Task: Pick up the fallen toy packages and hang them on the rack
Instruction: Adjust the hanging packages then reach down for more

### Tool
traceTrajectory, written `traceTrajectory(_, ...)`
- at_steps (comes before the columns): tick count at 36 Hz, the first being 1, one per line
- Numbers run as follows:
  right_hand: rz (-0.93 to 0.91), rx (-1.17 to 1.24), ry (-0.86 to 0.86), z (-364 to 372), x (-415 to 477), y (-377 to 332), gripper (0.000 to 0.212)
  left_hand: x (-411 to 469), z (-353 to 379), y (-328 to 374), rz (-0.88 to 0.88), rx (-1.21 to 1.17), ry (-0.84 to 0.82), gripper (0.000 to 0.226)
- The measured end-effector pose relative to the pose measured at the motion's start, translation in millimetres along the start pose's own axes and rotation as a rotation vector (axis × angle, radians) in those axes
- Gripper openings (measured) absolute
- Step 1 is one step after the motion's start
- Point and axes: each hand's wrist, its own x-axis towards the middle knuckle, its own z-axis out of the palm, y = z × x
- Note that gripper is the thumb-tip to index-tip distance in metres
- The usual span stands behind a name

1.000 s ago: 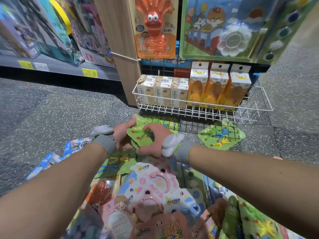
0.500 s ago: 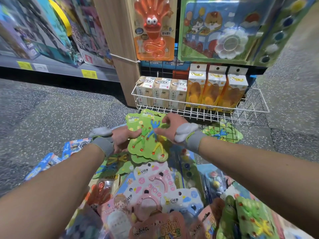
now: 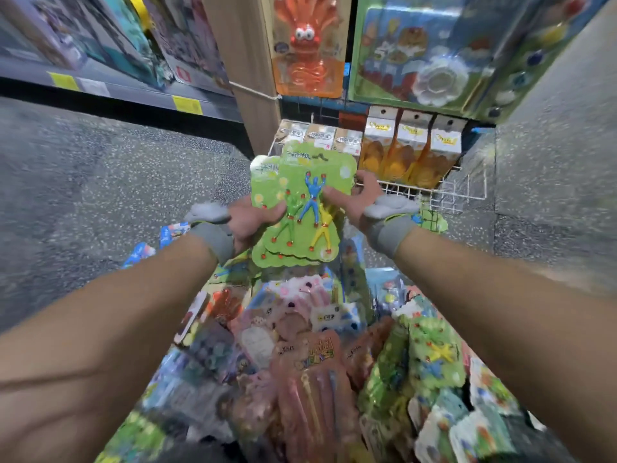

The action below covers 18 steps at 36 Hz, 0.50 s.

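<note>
I hold a small stack of green toy packages (image 3: 302, 208) with blue, green and yellow climbing figures, lifted upright in front of the wire basket. My left hand (image 3: 248, 223) grips the stack's left edge, thumb across the front. On the right edge, my right hand (image 3: 355, 198) pinches the stack with thumb and fingers. A heap of fallen toy packages (image 3: 300, 345) covers the floor below my arms. Another green package (image 3: 430, 220) lies on the floor under the basket, right of my right wrist.
A white wire basket (image 3: 457, 192) on the rack holds small boxes. Above it hang an orange crab toy package (image 3: 309, 45) and a large paint-set package (image 3: 427, 51). A wooden post (image 3: 243, 61) stands left of the rack. Grey speckled floor (image 3: 100, 195) spreads to the left.
Both hands have lifted the green packages from the floor up to the height of the wire basket and turned them upright. The view has moved closer to the rack.
</note>
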Motion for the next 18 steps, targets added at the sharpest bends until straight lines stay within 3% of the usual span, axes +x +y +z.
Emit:
traceTrajectory(7, 0.101, 0.0, 0.038, -57, -74, -86, 0.08, -87, 6, 84, 0.07, 0.308, 0.016, 0.036)
traceTrajectory(10, 0.107, 0.021, 0.067, -85, -102, -126, 0.075, -121, 5, 122, -0.026, 0.264, -0.045, 0.024)
traceTrajectory(13, 0.081, -0.002, 0.069, -114, -127, -168, 0.08, -155, 8, 157, -0.003, 0.138, 0.033, 0.027)
traceTrajectory(18, 0.112, -0.034, 0.051, -167, -179, -253, 0.07, -218, 4, 243, -0.002, 0.211, -0.022, 0.027)
